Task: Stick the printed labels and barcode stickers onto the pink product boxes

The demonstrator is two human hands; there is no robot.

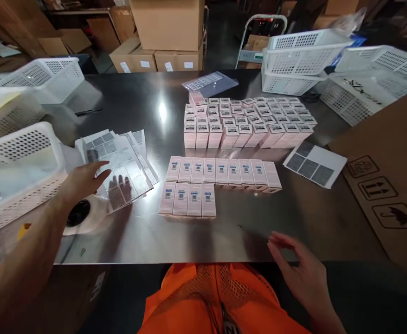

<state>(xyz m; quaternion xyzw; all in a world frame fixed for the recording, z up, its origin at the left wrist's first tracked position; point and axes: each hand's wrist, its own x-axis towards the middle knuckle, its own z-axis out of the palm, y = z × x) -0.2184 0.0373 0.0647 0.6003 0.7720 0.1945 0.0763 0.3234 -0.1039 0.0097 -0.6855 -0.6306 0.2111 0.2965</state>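
Note:
My left hand point(85, 181) reaches over several printed sheets point(128, 171) of grey label blocks at the left of the table. Its fingers are apart, and nothing shows between them; whether they touch the paper I cannot tell. My right hand point(299, 266) hovers at the table's front edge, thumb and forefinger curved into a loop with their tips together. I see nothing in that pinch. Between the hands lie two rows of pale pink boxes point(187, 199), most bearing a blue-and-white QR label. The right-end box point(271, 175) of the back row shows no such label.
Behind stand packed rows of pink boxes point(231, 137) with barcode tops. Another printed sheet point(314, 164) lies at right, beside a large carton point(384, 185). White plastic baskets point(46, 144) line the left; more baskets point(293, 60) stand back right. A pen point(88, 112) lies back left.

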